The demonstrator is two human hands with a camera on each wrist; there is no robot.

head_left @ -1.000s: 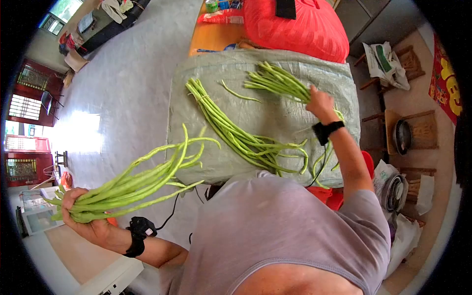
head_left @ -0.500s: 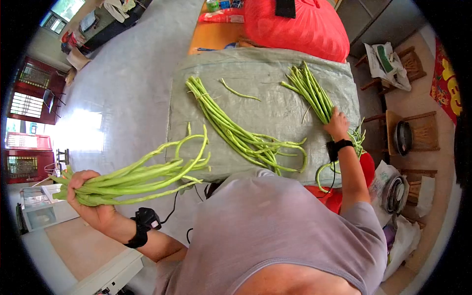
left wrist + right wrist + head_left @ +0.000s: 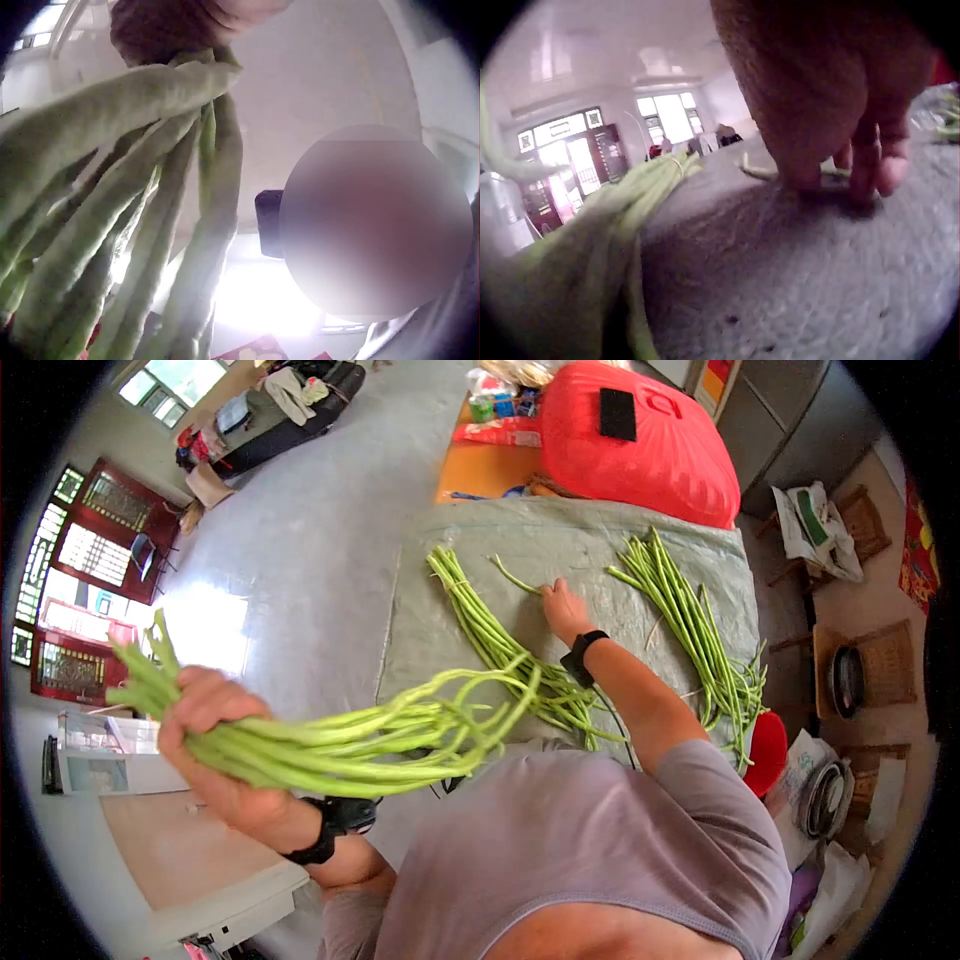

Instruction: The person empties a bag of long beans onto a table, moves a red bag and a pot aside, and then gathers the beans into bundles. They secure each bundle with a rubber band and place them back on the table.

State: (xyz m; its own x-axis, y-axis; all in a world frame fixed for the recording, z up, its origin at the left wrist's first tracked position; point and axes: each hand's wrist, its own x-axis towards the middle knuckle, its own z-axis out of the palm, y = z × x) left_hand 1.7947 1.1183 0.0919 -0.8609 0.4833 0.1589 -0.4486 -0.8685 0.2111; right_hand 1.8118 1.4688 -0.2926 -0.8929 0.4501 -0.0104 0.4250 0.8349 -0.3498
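Observation:
My left hand [image 3: 222, 745] grips a thick bunch of long green beans [image 3: 340, 745], raised left of the sheet-covered table; its curling ends reach over the sheet's near left edge. In the left wrist view the beans [image 3: 97, 225] hang beneath part of the hand [image 3: 180, 26]. On the sheet, my right hand [image 3: 567, 612] has its fingertips at one end of a loose bean [image 3: 515, 574]. The right wrist view shows the curled fingers of that hand [image 3: 832, 127] round this bean [image 3: 759, 172]. A tied bunch [image 3: 480, 620] lies left of it, another bunch [image 3: 685, 610] right.
A grey-green sheet [image 3: 590, 530] covers the table. Beyond it are a red cover [image 3: 650, 450] with a black object [image 3: 618, 414] on top, and small packages on orange wood [image 3: 480, 465]. A red container [image 3: 767, 752] and chairs [image 3: 880, 660] stand at the right.
The right hand has let go of the right bunch, now lying on the sheet, and moved left to the loose bean. The left hand's bunch has come nearer the table; the head view has shifted.

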